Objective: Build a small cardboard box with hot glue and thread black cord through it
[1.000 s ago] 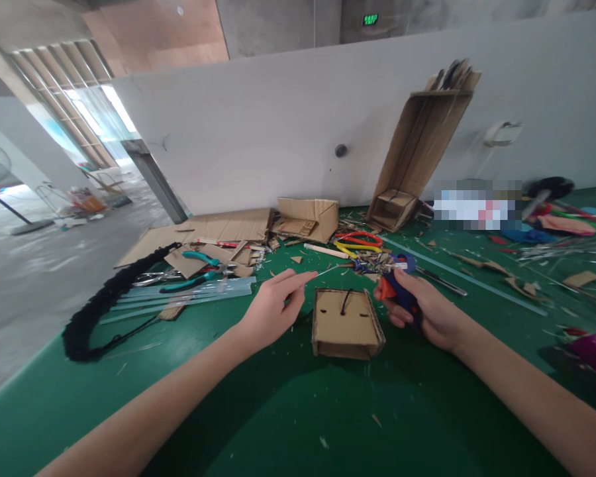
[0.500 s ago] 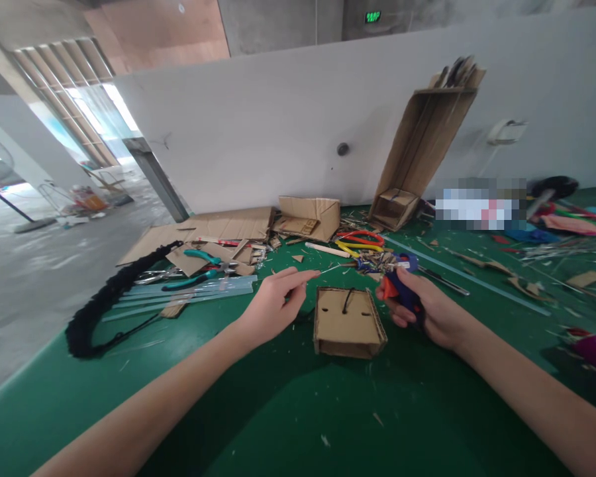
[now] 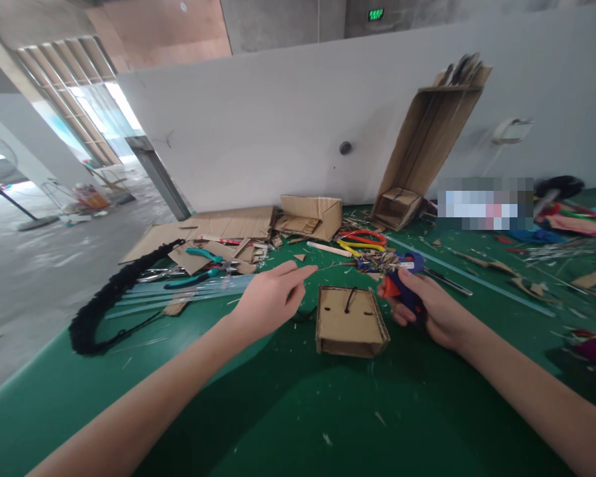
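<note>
In the head view, my right hand [image 3: 427, 305] is wrapped round the handle of a blue glue gun [image 3: 408, 281] with an orange trigger. The gun's nozzle points left, and bits of debris surround its front. My left hand [image 3: 275, 298] has its index finger stretched toward the nozzle and the thumb apart below it; a faint thin strand runs between fingertip and nozzle. Below and between both hands, a small cardboard box [image 3: 351, 318] sits on the green table. Its top has holes, and a short black cord comes out of one.
Left lie a black fuzzy strip [image 3: 92, 318], teal-handled pliers [image 3: 198, 275] and clear glue sticks [image 3: 189, 290]. Behind are cardboard pieces [image 3: 312, 218], red-handled [image 3: 367, 236] and yellow-handled tools. A tall cardboard piece [image 3: 427, 146] leans on the white wall [image 3: 258, 132]. A craft knife [image 3: 449, 283] lies right.
My left index finger has straightened and drawn slightly back from the strand, with the thumb lower. The right hand keeps the glue gun in nearly the same place. The view shifts slightly.
</note>
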Tool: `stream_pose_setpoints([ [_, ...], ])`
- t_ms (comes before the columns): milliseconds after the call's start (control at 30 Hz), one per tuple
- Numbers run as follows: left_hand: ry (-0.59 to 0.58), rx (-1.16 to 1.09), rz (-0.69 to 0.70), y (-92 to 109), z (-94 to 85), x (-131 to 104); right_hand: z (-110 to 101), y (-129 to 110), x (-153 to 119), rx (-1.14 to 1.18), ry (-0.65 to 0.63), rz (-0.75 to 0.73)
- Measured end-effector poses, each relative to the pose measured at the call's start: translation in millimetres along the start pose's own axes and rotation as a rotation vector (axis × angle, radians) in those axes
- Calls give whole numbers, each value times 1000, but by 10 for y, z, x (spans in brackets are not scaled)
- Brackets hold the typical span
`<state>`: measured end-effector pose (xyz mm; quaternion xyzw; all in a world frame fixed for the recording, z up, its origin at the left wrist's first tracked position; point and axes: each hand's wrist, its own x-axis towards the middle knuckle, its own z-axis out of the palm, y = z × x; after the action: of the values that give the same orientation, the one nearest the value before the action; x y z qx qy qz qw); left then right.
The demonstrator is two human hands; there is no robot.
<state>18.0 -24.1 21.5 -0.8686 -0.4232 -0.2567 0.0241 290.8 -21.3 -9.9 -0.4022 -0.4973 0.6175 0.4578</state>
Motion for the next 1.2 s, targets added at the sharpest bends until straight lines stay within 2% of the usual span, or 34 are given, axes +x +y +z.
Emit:
stream_pose_setpoints([
  [833,-38,29,18,-17,-29,-9,21,1,-7,37,1,20],
  [1200,-5,9,-9,-36,-14,9,21,-22,2,31,17,3],
])
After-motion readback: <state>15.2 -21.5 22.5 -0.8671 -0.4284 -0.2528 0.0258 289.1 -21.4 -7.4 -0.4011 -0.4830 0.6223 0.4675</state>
